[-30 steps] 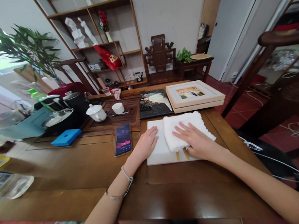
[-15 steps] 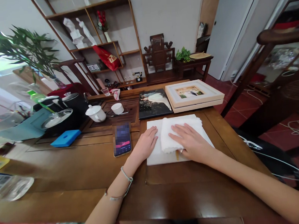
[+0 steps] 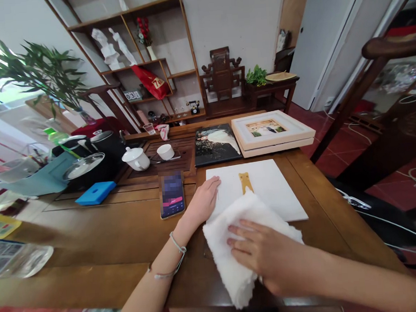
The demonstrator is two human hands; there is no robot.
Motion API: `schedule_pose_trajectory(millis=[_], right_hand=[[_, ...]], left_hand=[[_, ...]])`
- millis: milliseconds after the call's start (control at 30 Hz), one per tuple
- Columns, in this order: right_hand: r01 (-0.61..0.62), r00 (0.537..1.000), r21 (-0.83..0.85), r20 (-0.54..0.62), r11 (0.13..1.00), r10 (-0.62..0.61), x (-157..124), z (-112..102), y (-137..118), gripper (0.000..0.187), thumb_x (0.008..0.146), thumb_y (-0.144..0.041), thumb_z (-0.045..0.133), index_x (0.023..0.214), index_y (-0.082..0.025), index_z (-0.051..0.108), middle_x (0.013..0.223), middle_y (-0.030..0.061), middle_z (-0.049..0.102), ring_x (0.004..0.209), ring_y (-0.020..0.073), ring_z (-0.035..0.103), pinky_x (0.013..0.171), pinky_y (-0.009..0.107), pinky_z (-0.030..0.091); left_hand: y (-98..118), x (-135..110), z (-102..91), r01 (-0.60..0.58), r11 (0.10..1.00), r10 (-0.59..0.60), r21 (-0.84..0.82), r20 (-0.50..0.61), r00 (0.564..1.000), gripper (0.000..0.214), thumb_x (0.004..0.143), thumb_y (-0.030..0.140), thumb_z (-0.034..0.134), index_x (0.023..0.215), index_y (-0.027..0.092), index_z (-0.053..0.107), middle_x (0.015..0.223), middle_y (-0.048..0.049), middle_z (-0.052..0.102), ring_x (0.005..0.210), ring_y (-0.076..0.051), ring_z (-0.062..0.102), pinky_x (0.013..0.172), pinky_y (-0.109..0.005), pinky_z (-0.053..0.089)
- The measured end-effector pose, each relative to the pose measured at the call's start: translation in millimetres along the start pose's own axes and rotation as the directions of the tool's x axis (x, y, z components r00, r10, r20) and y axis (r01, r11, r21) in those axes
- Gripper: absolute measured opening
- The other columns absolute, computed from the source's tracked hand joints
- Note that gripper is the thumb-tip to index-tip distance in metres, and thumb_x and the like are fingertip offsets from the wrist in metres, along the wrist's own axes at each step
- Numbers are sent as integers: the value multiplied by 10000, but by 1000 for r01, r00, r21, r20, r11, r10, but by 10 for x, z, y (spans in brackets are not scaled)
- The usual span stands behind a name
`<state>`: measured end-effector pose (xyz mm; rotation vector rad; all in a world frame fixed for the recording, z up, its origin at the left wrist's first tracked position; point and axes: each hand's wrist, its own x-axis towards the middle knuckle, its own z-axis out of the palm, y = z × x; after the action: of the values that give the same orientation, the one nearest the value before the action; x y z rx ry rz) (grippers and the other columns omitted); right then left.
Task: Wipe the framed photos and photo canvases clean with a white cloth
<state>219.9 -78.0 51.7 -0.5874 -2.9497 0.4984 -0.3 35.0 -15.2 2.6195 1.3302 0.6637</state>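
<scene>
A white flat board [image 3: 267,192] with a small golden hanger [image 3: 245,182] on it lies on the wooden table [image 3: 93,240]. My left hand [image 3: 204,201] rests on the board's left edge, fingers curled loosely and flat. My right hand [image 3: 263,256] grips a white fluffy cloth [image 3: 232,249], lifted off the board toward me over the table's near edge. A phone [image 3: 172,194] with a lit screen lies just left of my left hand.
Behind the board lie a dark picture [image 3: 216,143] and a stacked pale picture frame [image 3: 272,132]. A tea tray with a white teapot [image 3: 136,158] and cup [image 3: 165,151] sits at centre left. Pots, a blue box [image 3: 95,193] and a plastic container [image 3: 17,257] crowd the left side.
My right hand has pulled the white cloth off the board toward me, uncovering the board and its golden hanger. My left hand has stayed on the board's left edge.
</scene>
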Motion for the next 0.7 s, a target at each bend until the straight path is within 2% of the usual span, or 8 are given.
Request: schedule_pose_trajectory(millis=[100,167,300,400,500,633,700], right_hand=[[-113,993,56,22,992,112,-53,-152,146,578,692,-32,484,1254,-110,595,1327,132,597,1362,259,388,1162,462,249],[-202,979,16,-7,979,202,-79,-222,275,638,661,12,451,1267,-135,586,1338,111,591,1368,251,380,1142,464,287],[-440,896,-166,-141,883,420,-94,-237,517,634,668,52,422,1274,-75,558,1373,168,545,1359,322,380,1074,502,369],[-545,838,-303,-210,782,503,-95,-194,548,552,687,64,406,1195,-44,593,1296,215,586,1252,367,493,932,489,475],[-546,832,-402,-157,735,532,-111,-157,381,498,683,33,430,1131,-67,623,1139,208,659,1007,338,631,720,408,519],[-437,882,-364,3,822,471,-120,-193,114,383,684,-88,528,1043,-104,661,927,167,697,737,278,654,567,345,444],[-477,863,-312,11,822,505,-101,-256,115,272,720,-154,553,963,-134,673,852,142,701,700,273,650,559,341,417]], left_hand=[[-4,4,3,-9,1000,9,5,-5,1000,369,953,139,352,1277,136,528,1353,-153,552,1307,-240,489,1097,-453,424],[4,6,-6,-7,1000,7,9,10,1000,373,950,133,349,1276,118,527,1363,-162,544,1311,-242,484,1100,-449,419],[36,4,-29,9,1000,-10,13,25,1000,378,953,130,336,1280,99,521,1377,-168,532,1316,-244,476,1111,-451,405],[44,-1,-27,19,1000,-19,14,14,1000,375,958,145,340,1286,109,518,1380,-165,530,1314,-245,478,1104,-457,412],[36,-3,-18,16,1000,-16,16,9,1000,372,958,148,347,1288,131,518,1376,-149,537,1311,-241,483,1098,-453,419],[23,-2,-16,4,1000,-4,18,11,1000,371,960,146,344,1289,134,515,1369,-140,544,1310,-238,485,1105,-452,413],[23,0,-18,1,1000,-1,18,18,1000,370,962,145,341,1286,114,517,1370,-154,540,1313,-242,480,1113,-449,404]])
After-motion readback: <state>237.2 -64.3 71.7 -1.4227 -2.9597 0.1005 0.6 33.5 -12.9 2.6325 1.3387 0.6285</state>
